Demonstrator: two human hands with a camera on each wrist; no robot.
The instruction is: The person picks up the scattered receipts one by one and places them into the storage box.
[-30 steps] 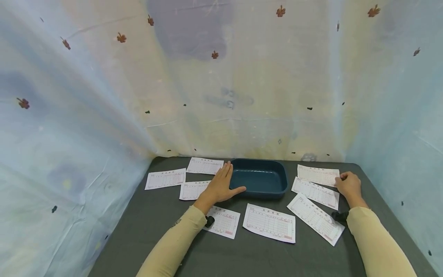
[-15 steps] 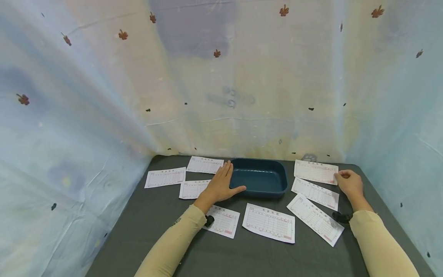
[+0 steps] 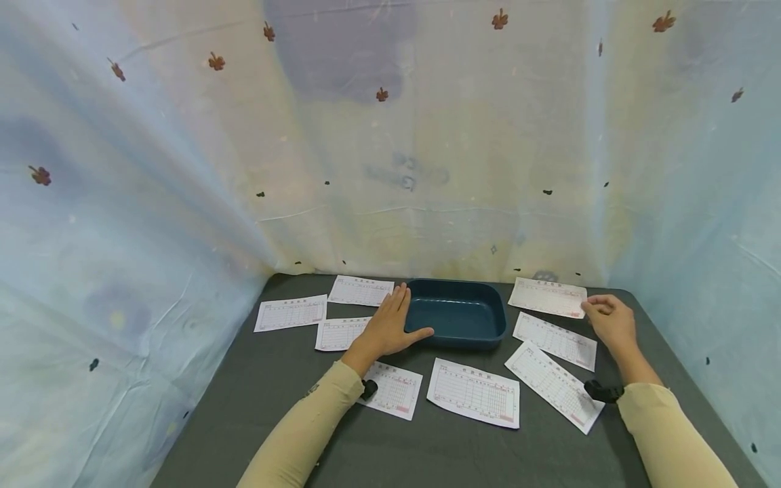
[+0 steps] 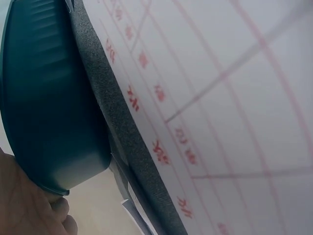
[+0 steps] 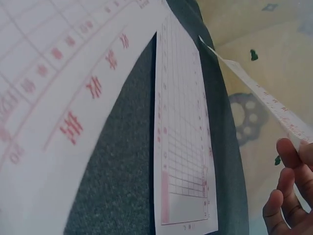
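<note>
My right hand (image 3: pixel 612 327) pinches the right end of a printed receipt slip (image 3: pixel 547 297) at the back right. In the right wrist view this slip (image 5: pixel 264 95) is lifted edge-on above the table, thumb and fingertips at its near end. My left hand (image 3: pixel 388 330) lies with straight fingers along the left side of a dark teal plastic tray (image 3: pixel 454 320), thumb spread toward its front edge. In the left wrist view the fingers sit at the rim of the tray (image 4: pixel 49 98). Just in front of the right hand lies another receipt slip (image 3: pixel 556 341).
More slips lie flat on the dark grey table (image 3: pixel 464 461): one angled slip (image 3: pixel 555 386) at right, one sheet (image 3: pixel 474 393) in front of the tray, one (image 3: pixel 399 392) partly under the left wrist. Several lie left of the tray, including a slip (image 3: pixel 291 314). A patterned curtain (image 3: pixel 390 224) hangs behind.
The right hand has picked up the back right slip and brought it a little left and upward. The left hand and tray have stayed in place.
</note>
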